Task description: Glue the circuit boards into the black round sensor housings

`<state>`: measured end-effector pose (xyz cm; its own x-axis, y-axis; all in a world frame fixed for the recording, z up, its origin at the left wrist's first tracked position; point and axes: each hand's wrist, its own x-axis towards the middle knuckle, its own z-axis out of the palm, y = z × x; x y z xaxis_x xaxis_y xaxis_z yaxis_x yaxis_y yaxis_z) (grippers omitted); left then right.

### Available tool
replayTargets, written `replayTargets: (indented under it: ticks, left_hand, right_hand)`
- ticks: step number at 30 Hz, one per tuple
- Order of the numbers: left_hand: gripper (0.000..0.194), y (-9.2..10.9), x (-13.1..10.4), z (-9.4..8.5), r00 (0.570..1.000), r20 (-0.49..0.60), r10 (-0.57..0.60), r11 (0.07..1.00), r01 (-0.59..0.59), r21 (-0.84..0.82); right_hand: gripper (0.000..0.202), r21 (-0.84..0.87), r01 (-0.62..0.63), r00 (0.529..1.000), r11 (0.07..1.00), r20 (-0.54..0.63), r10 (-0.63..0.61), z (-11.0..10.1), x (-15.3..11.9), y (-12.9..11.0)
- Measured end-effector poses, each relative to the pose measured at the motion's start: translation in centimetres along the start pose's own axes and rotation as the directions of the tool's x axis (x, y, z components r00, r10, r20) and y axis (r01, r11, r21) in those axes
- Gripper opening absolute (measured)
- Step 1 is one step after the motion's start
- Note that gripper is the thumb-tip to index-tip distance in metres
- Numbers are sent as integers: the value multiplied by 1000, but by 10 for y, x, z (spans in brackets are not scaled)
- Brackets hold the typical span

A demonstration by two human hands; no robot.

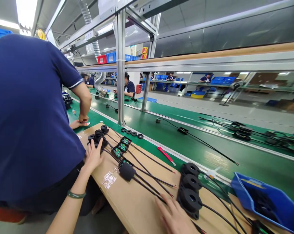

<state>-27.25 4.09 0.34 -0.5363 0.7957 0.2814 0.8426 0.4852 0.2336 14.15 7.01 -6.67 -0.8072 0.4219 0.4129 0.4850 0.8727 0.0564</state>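
While the left hand [94, 155] lay spread, fingers apart and gripping nothing, its fingertips touched a cluster of black ring-shaped sensor coils [98, 136] at the far end of the pale brown wooden workboard [134, 201]. The right hand [175, 217] rested open and flat near the board's near edge, its fingers lying over thin black cables [149, 188], just beside a stack of three larger black ring-shaped housings [190, 190]. Between the two hands sat small green circuit boards in black cases [122, 147] and one closed black rectangular case [126, 171], all joined to the cables. A green bangle [76, 194] circled the left wrist. Beyond the board, a red-handled tool [166, 155] lay beside the green conveyor belt [210, 143], and a blue plastic bin [266, 201] stood at the right. A co-worker in a dark blue shirt [27, 113] stood close on the left, hands down at the bench.
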Motion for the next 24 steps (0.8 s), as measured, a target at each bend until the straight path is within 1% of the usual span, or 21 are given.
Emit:
replayTargets:
  ticks: [2, 5, 7, 9, 11, 14, 19, 22, 24]
  left_hand:
    - [84, -4, 4, 4, 1000, 6, -1, 1000, 1, 31]
    - [79, -11, 12, 7, 999, -2, 33, 998, -33, 58]
    - [77, -20, 18, 8, 998, -12, 69, 995, -68, 70]
    - [73, -29, 23, 9, 993, -23, 117, 990, -114, 79]
    - [67, -38, 26, 10, 984, -36, 174, 982, -170, 86]
    - [59, -48, 29, 13, 966, -68, 251, 966, -246, 82]
    - [60, -53, 40, 23, 931, -166, 325, 946, -323, 35]
    - [57, -56, 49, 29, 880, -284, 381, 915, -404, -22]
    - [60, -60, 53, 30, 837, -357, 415, 878, -472, -84]
  right_hand:
    - [59, -29, -67, 997, 997, 28, 67, 11, 42, -22]
    - [72, 62, -174, 976, 983, 144, 163, 22, 97, -46]
    - [79, 92, -229, 961, 969, 178, 210, 26, 122, -56]
    - [74, 94, -256, 955, 962, 178, 237, 28, 139, -59]
    - [68, 104, -275, 950, 956, 182, 254, 29, 149, -57]
    - [67, 124, -290, 945, 949, 195, 263, 27, 158, -50]
    - [67, 124, -354, 921, 927, 218, 323, 21, 172, -38]
    - [74, 124, -399, 902, 909, 230, 364, 8, 173, -35]
    - [79, 142, -405, 901, 903, 231, 368, -12, 165, -29]
